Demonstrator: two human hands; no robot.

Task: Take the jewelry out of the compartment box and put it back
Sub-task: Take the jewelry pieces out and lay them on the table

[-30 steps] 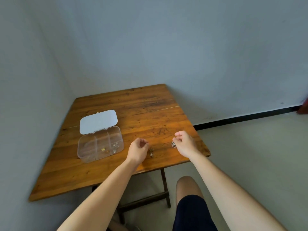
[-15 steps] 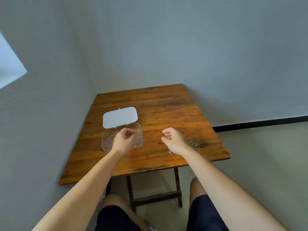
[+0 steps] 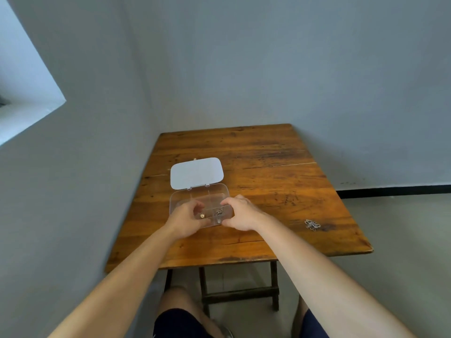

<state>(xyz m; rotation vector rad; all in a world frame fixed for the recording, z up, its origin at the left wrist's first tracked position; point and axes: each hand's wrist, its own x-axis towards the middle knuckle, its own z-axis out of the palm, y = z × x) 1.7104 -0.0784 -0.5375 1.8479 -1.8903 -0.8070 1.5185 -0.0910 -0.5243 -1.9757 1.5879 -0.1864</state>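
Both of my hands have come in to the compartment box (image 3: 200, 203) within the last second. One second ago they were working at the near right part of the tabletop (image 3: 268, 172), each closed beside a small piece of jewelry lying there. Half a second ago my left hand (image 3: 186, 219) was already over the box, and my right hand (image 3: 240, 212) was partway across. Now the two hands flank the near end of the box: the left at its near-left corner, the right at its near-right corner.

Hand state: the fingers of both hands are curled inward over the near compartments, thumb close to fingertips. I cannot tell whether either hand pinches a piece or only rests on the box wall; the fingertips cover the point of contact.

Location of the task items:
- The box sits on the left half of the tabletop, its white lid (image 3: 196, 172) folded open and flat behind it.
- A small gold piece (image 3: 202, 215) lies in a near compartment, just beside my left fingers.
- A dark silver piece (image 3: 219, 212) lies in the adjacent near compartment, just beside my right fingers.
- One silver chain cluster (image 3: 312, 224) lies on the tabletop, well apart from the box, near the right edge.

Assessment: the return phase appears to be under way. Judging from the cluster outside the box, at least one more trip to the right side is required before the lid is closed.
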